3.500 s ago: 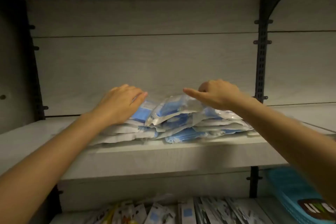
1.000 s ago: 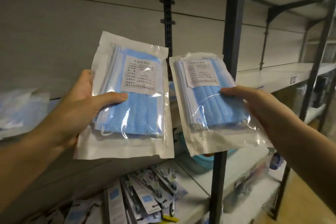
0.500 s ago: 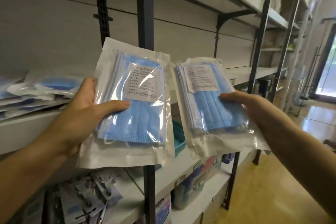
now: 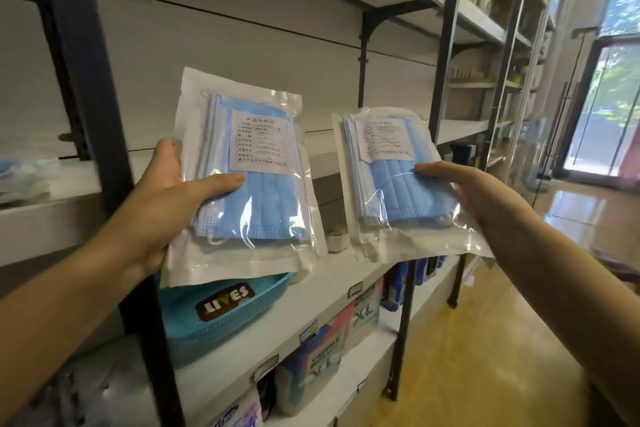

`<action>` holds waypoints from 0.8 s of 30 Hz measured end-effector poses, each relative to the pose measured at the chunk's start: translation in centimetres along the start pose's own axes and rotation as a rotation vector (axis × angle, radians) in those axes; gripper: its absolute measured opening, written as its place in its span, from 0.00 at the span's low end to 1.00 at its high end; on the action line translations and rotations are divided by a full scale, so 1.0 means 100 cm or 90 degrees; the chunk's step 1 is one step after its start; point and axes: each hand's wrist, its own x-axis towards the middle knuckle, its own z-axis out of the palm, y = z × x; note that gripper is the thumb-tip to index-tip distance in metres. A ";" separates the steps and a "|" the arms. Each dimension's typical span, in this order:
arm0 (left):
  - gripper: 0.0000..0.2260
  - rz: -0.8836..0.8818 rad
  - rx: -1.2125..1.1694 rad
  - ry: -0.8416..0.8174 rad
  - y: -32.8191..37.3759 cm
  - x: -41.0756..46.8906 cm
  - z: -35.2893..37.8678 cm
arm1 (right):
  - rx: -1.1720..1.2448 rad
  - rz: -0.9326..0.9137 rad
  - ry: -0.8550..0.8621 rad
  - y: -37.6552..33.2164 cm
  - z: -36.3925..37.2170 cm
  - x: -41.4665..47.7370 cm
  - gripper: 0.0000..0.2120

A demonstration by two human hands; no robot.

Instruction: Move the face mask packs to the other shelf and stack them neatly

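My left hand (image 4: 162,194) grips a clear face mask pack (image 4: 242,177) of blue masks with a white label, held upright in front of the shelving. My right hand (image 4: 474,191) grips a second, similar face mask pack (image 4: 398,180), tilted a little to the right. Both packs hang in the air in front of a pale shelf (image 4: 460,130) in the bay to the right of a dark upright post (image 4: 86,114). The blurred remaining pile of packs (image 4: 20,177) lies on the shelf at the far left edge.
A blue basket (image 4: 221,315) labelled LIVES stands on the lower shelf under the left pack. Boxed goods (image 4: 332,340) fill the shelf below it. More dark posts (image 4: 446,45) divide the bays. A wooden floor (image 4: 485,357) and a glass door (image 4: 609,107) lie to the right.
I have taken one pack in each hand off the pile and turned right along the shelving. The pile has slid to the far left edge of view.
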 end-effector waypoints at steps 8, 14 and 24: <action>0.22 -0.077 -0.022 -0.012 -0.027 0.090 0.083 | 0.002 0.034 0.006 -0.005 -0.061 0.110 0.22; 0.26 -0.073 0.005 -0.018 -0.039 0.171 0.130 | -0.016 0.014 0.009 -0.022 -0.092 0.204 0.16; 0.32 -0.061 0.071 0.009 -0.059 0.265 0.195 | 0.003 0.005 -0.069 -0.036 -0.127 0.360 0.20</action>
